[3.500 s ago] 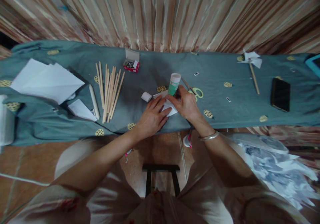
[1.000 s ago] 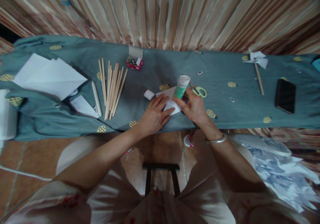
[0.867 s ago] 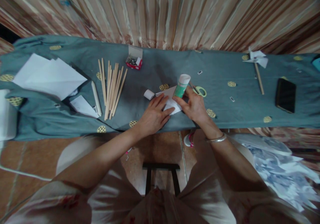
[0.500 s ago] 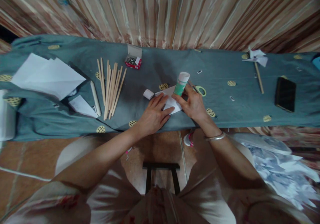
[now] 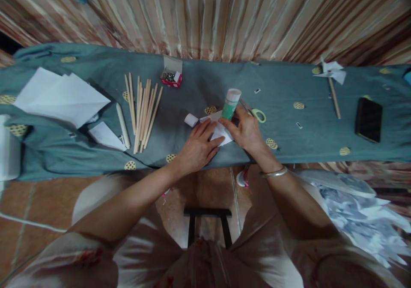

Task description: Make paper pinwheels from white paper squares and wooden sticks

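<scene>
My right hand (image 5: 245, 131) grips a green glue stick (image 5: 230, 104), its lower end pressed onto a small folded white paper (image 5: 221, 133) on the blue-green cloth (image 5: 199, 86). Flat on that paper lies my left hand (image 5: 196, 146), fingers spread and holding it down. The glue stick's white cap (image 5: 191, 120) lies just left of the paper. Green-handled scissors (image 5: 257, 115) lie just behind my right hand.
A bundle of wooden sticks (image 5: 143, 108) and a red box of pins (image 5: 171, 77) lie to the left, with white paper sheets (image 5: 58, 97) farther left. A finished paper pinwheel (image 5: 332, 76) and a black phone (image 5: 368, 113) lie at the right. Paper scraps (image 5: 359, 219) cover the floor at right.
The glue stick in my right hand has shifted slightly left and tilted more upright on the paper. My left hand has stayed pressed on the paper.
</scene>
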`<state>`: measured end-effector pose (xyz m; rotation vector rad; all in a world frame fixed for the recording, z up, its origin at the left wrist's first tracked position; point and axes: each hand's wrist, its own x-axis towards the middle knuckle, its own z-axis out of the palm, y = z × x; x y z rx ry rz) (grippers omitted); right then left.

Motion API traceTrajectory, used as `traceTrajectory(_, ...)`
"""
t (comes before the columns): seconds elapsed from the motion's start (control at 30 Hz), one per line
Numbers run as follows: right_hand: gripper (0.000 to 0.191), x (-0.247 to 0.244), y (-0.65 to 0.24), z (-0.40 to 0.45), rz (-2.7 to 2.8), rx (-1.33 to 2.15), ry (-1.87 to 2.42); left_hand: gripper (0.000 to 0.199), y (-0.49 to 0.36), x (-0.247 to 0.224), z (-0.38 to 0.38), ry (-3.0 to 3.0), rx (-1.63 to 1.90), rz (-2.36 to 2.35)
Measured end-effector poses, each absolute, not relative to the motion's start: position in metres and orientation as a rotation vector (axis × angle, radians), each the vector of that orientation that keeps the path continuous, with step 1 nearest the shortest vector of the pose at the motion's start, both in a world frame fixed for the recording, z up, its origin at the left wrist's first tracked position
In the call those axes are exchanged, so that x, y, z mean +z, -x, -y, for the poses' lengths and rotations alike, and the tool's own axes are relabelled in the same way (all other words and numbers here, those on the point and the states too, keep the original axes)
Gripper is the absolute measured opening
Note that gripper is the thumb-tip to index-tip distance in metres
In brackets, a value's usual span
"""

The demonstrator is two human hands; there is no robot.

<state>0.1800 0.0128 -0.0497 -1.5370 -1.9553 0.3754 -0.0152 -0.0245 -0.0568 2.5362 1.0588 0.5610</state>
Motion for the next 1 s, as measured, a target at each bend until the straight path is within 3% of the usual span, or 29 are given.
traceTrajectory(0.53, 0.049, -0.046, -0.174, -0.014, 1.999, 0.433, 1.564, 0.032, 0.015, -0.058, 0.024, -2.535, 0.573, -1.054)
traceTrajectory(1.0, 0.038, -0.044, -0.169, -0.011, 1.989, 0.441, 1.535, 0.033, 0.016, -0.057, 0.023, -2.525, 0.565, -1.046)
